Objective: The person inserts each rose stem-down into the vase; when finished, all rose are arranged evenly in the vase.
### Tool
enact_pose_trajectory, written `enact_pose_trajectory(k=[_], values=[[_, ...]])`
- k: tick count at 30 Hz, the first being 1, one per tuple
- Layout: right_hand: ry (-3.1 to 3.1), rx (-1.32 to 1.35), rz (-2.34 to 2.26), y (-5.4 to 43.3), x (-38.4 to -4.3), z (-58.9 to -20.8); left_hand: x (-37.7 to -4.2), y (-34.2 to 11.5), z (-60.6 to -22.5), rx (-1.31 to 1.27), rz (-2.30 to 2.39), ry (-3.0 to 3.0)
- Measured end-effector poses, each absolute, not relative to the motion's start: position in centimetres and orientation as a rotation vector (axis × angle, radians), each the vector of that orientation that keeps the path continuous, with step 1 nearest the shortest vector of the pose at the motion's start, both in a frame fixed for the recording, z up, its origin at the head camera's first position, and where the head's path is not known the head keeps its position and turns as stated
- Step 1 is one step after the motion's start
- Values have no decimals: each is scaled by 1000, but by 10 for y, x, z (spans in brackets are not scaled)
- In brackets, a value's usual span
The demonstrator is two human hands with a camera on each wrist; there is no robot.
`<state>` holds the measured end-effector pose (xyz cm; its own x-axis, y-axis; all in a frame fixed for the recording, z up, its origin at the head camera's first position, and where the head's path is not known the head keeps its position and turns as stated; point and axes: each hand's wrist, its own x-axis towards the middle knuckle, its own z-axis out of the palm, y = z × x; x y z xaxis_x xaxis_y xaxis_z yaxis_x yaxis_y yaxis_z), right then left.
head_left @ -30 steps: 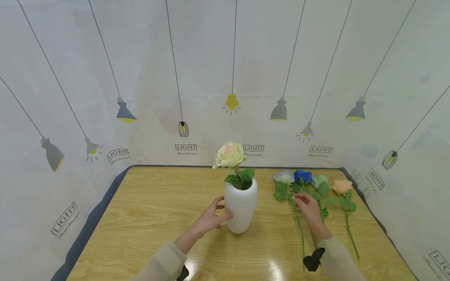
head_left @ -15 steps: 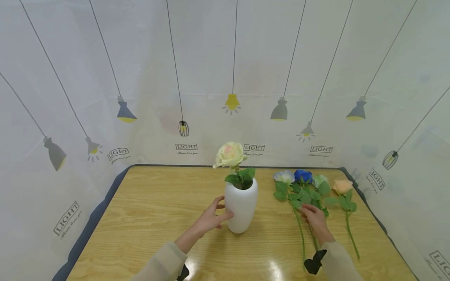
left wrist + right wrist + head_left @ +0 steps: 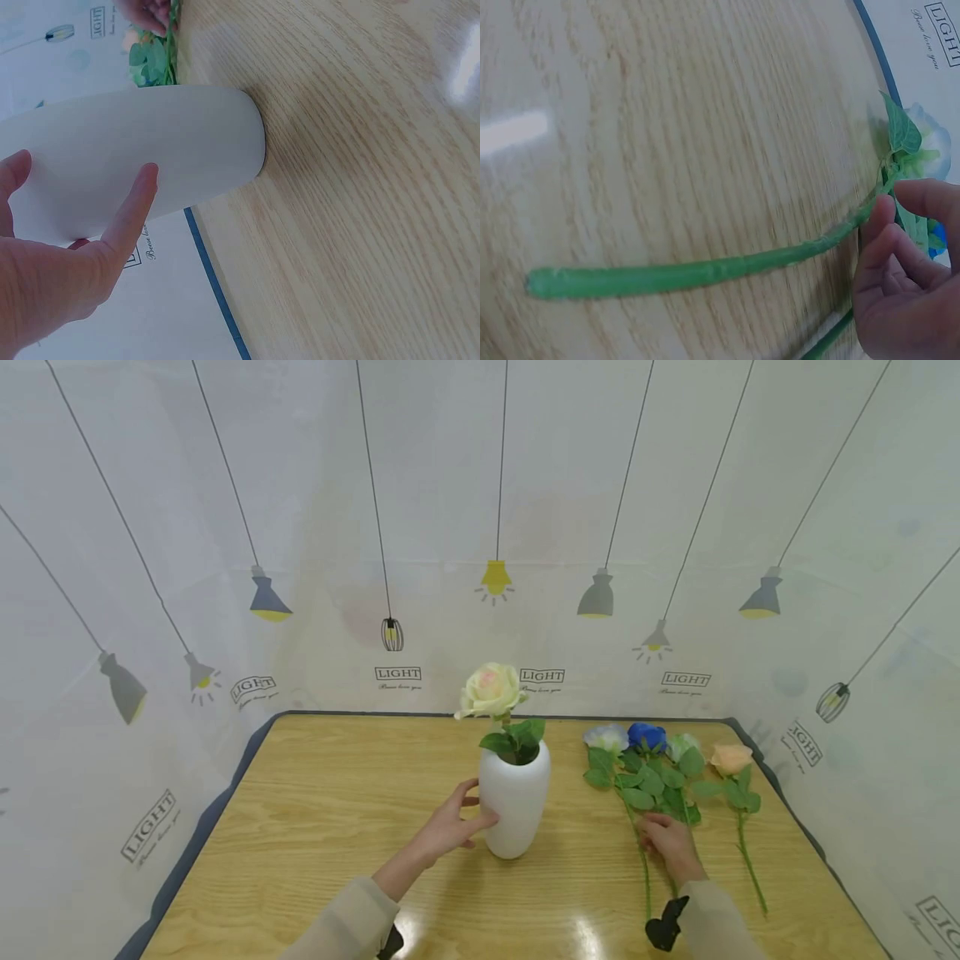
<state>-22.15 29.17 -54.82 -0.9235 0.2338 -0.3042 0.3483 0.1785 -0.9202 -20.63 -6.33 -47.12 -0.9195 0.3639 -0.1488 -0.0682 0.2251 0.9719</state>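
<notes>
My left hand point(image 3: 447, 822) holds the side of a white vase point(image 3: 512, 802), its thumb on the front and its other fingers at the left side. A cream rose point(image 3: 491, 692) with a pinkish centre stands in the vase. At the right, my right hand point(image 3: 670, 842) pinches the green stem point(image 3: 727, 268) of a pale blue-white rose point(image 3: 606, 739). Curled fingers point(image 3: 922, 199) meet around that stem in the right wrist view. Its cut end points back toward the table's front.
Beside the pale rose lie a blue rose point(image 3: 647, 737), a pale green rose point(image 3: 682, 746) and a peach rose point(image 3: 730, 758), leaves overlapping. All rest on the wooden table point(image 3: 360, 777). A printed backdrop point(image 3: 435, 527) surrounds it.
My right hand has moved from the leaves down along the stem, toward me. The stem's lower end has shifted slightly away from the front. The left hand and vase have stayed put.
</notes>
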Motion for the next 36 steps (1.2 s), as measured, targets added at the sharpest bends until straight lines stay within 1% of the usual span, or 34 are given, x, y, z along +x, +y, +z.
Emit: enact_pose_trajectory(k=[9, 18, 23, 29, 36], values=[[2250, 581, -1903, 286, -222, -554, -207, -63, -472, 279, 1744, 2150], [2322, 405, -1828, 286, -220, -550, -207, -63, -473, 283, 1752, 2143], [2324, 294, -1843, 283, -219, -541, -207, -63, -473, 284, 1748, 2145], [2292, 276, -1896, 276, -219, -525, -207, -63, -473, 285, 1750, 2146], [2111, 213, -2164, 261, -219, -498, -207, -63, -472, 274, 1745, 2150]])
